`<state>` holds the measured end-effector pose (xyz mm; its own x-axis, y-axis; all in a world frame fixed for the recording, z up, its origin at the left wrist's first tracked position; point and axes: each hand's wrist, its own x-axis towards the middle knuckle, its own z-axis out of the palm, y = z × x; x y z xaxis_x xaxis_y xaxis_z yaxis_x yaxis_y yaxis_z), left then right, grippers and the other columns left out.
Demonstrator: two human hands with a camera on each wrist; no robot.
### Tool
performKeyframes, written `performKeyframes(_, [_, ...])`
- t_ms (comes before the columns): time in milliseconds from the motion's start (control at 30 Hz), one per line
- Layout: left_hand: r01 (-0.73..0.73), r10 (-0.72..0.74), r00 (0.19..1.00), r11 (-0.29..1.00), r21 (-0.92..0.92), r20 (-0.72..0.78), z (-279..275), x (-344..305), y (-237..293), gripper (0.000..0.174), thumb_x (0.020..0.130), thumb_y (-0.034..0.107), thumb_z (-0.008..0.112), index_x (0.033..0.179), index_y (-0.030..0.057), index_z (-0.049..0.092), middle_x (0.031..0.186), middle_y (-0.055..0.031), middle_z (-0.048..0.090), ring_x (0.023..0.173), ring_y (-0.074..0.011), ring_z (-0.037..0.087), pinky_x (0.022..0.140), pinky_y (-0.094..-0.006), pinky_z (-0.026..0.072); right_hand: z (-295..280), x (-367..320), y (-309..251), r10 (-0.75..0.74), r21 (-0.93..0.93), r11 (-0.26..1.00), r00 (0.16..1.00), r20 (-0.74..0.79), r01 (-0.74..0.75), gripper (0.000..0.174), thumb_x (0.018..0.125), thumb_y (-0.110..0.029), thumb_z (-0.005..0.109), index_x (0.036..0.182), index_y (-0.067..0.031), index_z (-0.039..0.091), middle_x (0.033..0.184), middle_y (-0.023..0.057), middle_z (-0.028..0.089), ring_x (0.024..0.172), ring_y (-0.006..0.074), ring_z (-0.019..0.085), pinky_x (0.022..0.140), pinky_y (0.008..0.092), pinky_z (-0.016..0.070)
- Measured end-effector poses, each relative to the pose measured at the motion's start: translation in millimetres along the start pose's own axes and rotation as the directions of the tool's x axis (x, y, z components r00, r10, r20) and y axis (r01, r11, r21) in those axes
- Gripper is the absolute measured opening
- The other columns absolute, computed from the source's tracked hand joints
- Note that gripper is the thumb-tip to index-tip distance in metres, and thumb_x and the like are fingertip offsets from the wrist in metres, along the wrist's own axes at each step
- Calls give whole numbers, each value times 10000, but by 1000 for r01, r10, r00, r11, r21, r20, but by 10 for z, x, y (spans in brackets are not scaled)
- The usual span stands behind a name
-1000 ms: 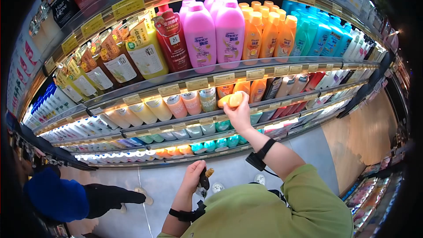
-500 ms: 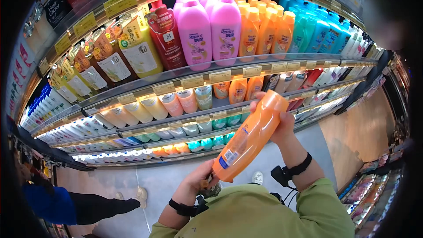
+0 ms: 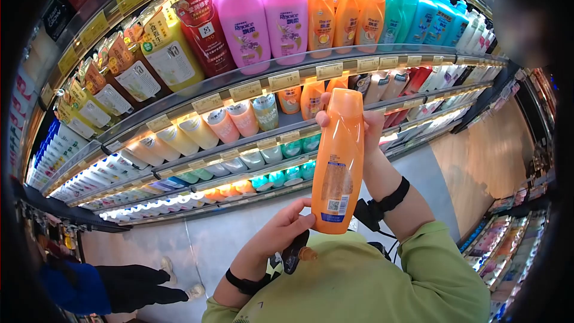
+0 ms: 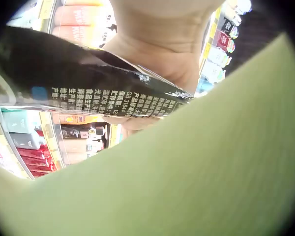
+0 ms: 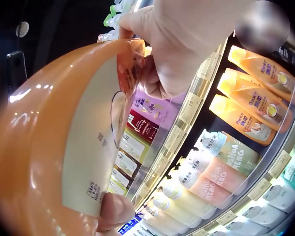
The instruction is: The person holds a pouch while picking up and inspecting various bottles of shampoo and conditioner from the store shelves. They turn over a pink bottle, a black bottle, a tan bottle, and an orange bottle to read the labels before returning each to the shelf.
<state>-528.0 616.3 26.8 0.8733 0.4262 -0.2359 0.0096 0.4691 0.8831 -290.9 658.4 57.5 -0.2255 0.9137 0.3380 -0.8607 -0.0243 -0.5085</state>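
Observation:
An orange shampoo bottle (image 3: pixel 338 158) stands nearly upright in front of the body, its printed back with a barcode facing the head camera. My right hand (image 3: pixel 372 134) grips it around the cap end. At the bottle's base is my left hand (image 3: pixel 281 230), its thumb and fingertips touching the lower side. That same hand holds a dark printed wrapper (image 4: pixel 64 73), with a brown tip (image 3: pixel 308 254) poking out of it below the fingers. The right wrist view has the bottle's pale front label (image 5: pixel 91 147) close up, with a thumb (image 5: pixel 115 211) on its lower edge.
Pink bottles (image 3: pixel 287 18) and more orange bottles (image 3: pixel 347 18) line the upper shelf (image 3: pixel 239 81). Lower shelves hold peach and cream bottles (image 3: pixel 221 125). Another person in dark trousers (image 3: pixel 131 281) stands at the lower left. More stocked shelves (image 3: pixel 508 239) are at the right.
The right hand has drawn the orange bottle from the lower shelf toward the body and turned it from tilted to nearly upright. The left hand has risen to its base, keeping the dark wrapper.

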Motion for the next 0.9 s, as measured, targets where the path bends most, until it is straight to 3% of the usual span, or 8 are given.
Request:
performKeyframes(233, [7, -17, 994, 996, -93, -104, -281, 97, -218, 407, 955, 284, 480, 1281, 40, 464, 1037, -35, 634, 585, 23, 440, 498, -115, 328, -21, -35, -70, 17, -236, 971, 996, -85, -37, 738, 754, -450, 561, 1333, -32, 374, 1076, 119, 545, 974, 209, 581, 797, 307, 512])
performKeyframes(300, [66, -90, 990, 977, -201, -111, -488, 107, -261, 475, 942, 354, 478, 1328, 80, 444, 1058, -85, 635, 423, -58, 434, 411, -176, 346, -29, -60, -97, 13, -501, 857, 976, -215, -122, 775, 733, -422, 628, 1350, -34, 364, 1134, 115, 552, 1007, 202, 583, 816, 295, 505])
performKeyframes(367, [42, -80, 982, 976, -215, -169, -659, 188, -375, 536, 942, 418, 436, 1353, 76, 390, 1050, -133, 639, 391, -88, 447, 353, -203, 320, -50, -107, -134, 76, -487, 849, 958, -275, -207, 725, 731, -343, 684, 1324, -44, 395, 1153, 109, 563, 1004, 189, 588, 815, 286, 507])
performKeyframes(567, [-194, -20, 894, 883, -428, -447, -1077, 586, -635, 548, 937, 459, 441, 1371, 133, 359, 1135, -169, 618, 374, -95, 412, 384, -204, 338, -226, 58, 164, -361, -809, 565, 834, -418, -162, 574, 777, -85, 723, 1210, -49, 348, 1056, 65, 537, 997, 148, 572, 842, 302, 493])
performKeyframes(633, [-267, 72, 912, 851, -452, -404, -1186, 636, -692, 435, 958, 407, 442, 1293, 129, 439, 1110, -148, 634, 514, -114, 539, 475, -216, 409, -399, 131, 382, -406, -818, 568, 834, -374, -90, 613, 742, -38, 745, 1185, -47, 320, 1079, 73, 480, 1011, 151, 542, 871, 298, 470])
performKeyframes(700, [-191, 58, 860, 958, -215, -506, -1143, 771, -626, 444, 969, 383, 421, 1329, 126, 398, 1091, -140, 645, 521, -68, 492, 484, -226, 391, -569, 224, 557, -621, -953, 287, 776, -109, 96, 591, 731, -15, 743, 1154, -74, 334, 1074, 58, 448, 962, 133, 514, 829, 275, 470])
performKeyframes(767, [-174, 102, 878, 978, -115, -467, -1122, 797, -645, 403, 985, 347, 396, 1302, 103, 444, 1017, -104, 666, 879, -85, 547, 766, -213, 400, -644, 295, 613, -633, -955, 281, 766, -109, 96, 601, 716, -11, 758, 1142, -71, 338, 1106, 65, 407, 1018, 149, 488, 880, 278, 445])
performKeyframes(900, [-135, 107, 878, 991, -26, -466, -1138, 828, -716, 391, 985, 337, 396, 1274, 89, 483, 989, -108, 670, 905, -104, 565, 786, -219, 402, -841, 408, 684, -651, -984, 172, 755, -73, 53, 613, 706, -31, 771, 1144, -58, 343, 1087, 71, 419, 1003, 163, 486, 879, 284, 440])
